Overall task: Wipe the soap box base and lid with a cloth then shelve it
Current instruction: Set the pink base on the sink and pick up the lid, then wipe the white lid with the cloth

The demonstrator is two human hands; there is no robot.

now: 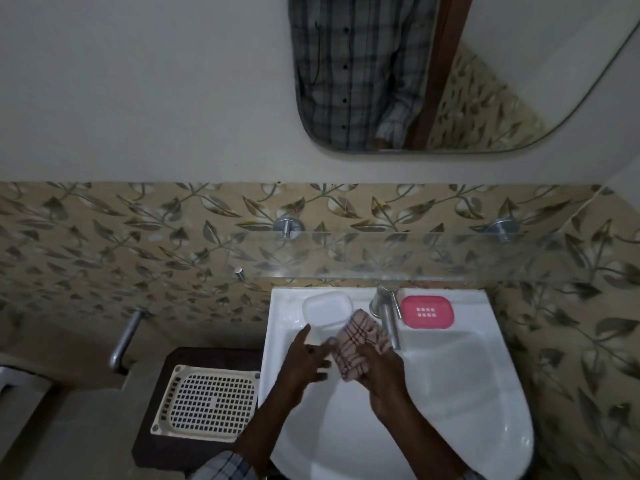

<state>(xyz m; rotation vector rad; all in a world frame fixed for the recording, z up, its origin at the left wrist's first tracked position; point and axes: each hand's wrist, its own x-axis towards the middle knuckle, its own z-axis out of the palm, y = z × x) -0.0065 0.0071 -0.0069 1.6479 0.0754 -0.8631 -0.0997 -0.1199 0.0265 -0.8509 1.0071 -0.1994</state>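
The white soap box lid (327, 309) lies on the back left rim of the white sink (467, 386). The pink soap box base (427, 312), with small drain holes, lies on the back right rim beyond the tap. My right hand (381, 370) grips a pink checked cloth (358, 344) over the basin. My left hand (306, 358) hovers just in front of the lid with fingers spread, holding nothing, its fingertips close to the cloth's left edge.
A chrome tap (387, 315) stands between lid and base. A glass shelf (415, 254) on two metal pegs runs above the sink. A cream perforated tray (207, 400) rests on a dark stand to the left. A mirror (433, 71) hangs above.
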